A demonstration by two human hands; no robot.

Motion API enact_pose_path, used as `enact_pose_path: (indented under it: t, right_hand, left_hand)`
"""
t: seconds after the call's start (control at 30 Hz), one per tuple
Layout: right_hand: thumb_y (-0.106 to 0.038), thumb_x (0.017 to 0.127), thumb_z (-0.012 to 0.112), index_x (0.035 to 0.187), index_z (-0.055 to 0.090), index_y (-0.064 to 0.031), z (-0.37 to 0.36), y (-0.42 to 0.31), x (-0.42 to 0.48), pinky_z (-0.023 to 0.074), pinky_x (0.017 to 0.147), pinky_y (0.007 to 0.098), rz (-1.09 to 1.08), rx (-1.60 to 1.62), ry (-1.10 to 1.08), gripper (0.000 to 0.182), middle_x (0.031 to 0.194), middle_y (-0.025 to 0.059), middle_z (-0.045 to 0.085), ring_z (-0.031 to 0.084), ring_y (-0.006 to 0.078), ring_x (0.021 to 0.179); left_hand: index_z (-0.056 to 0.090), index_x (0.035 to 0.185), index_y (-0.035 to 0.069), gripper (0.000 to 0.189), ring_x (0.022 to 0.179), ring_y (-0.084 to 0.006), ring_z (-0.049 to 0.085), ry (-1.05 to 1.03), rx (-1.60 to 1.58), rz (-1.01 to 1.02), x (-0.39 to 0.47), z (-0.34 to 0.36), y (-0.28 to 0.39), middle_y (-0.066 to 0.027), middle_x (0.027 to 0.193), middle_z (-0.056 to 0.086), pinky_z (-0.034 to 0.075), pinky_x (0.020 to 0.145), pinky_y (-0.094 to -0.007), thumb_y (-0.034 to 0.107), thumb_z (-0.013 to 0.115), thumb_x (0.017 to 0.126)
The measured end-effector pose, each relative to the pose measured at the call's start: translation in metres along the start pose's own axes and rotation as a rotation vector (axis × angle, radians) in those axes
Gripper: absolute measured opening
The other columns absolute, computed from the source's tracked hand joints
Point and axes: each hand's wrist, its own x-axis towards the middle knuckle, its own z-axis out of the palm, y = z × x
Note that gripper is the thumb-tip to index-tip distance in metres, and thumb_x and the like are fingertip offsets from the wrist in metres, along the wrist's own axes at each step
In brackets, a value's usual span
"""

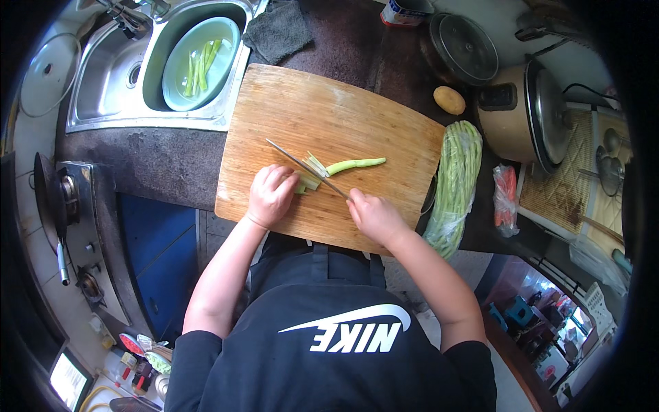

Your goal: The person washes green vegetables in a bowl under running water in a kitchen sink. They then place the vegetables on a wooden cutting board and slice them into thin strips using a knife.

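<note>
My right hand (375, 215) is closed around the handle of a kitchen knife (294, 158), its blade seen nearly edge-on and slanting up to the left over a wooden cutting board (288, 108). Curled fingers of my left hand (272, 193) rest at cut pale-green stalk pieces (310, 180) left of the blade; whether they grip any is hidden. Thin slivers (316, 162) lie around the blade. Right of it, a longer green stalk piece (356, 164) lies on the board.
A basin (172, 62) holding water and cut stalks stands in the steel sink (105, 98). Bagged long green vegetables (455, 190) lie by the board's right edge. Near them are a potato (449, 100), a cooker (515, 113) and bagged carrots (505, 198). A cloth (278, 32) lies beyond the board.
</note>
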Motion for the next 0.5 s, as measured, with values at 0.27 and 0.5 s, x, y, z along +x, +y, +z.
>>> enact_pose_path:
  t: [0.27,0.5]
  right_hand:
    - [-0.017,0.086,0.048,0.08,0.044,-0.0043,-0.0048,-0.0002,0.0021,0.0488,0.052,0.0451,0.004,-0.009,-0.007,0.015,0.062,0.0184,0.059,0.06,0.0349,0.059]
    - [-0.016,0.086,0.048,0.08,0.044,-0.0036,-0.0061,0.0008,-0.003,0.0481,0.054,0.0452,-0.001,0.021,0.003,0.014,0.062,0.0185,0.059,0.06,0.0353,0.06]
  left_hand:
    - [0.06,0.085,0.004,0.022,0.076,-0.0254,0.054,-0.234,-0.029,-0.059,0.006,0.0023,-0.0012,-0.0088,0.082,0.056,0.045,0.068,-0.034,0.004,0.059,0.063]
    - [0.061,0.08,0.006,0.017,0.077,-0.0254,0.053,-0.199,-0.05,-0.1,0.01,0.0013,0.0012,-0.0079,0.082,0.056,0.044,0.068,-0.0347,0.005,0.059,0.063]
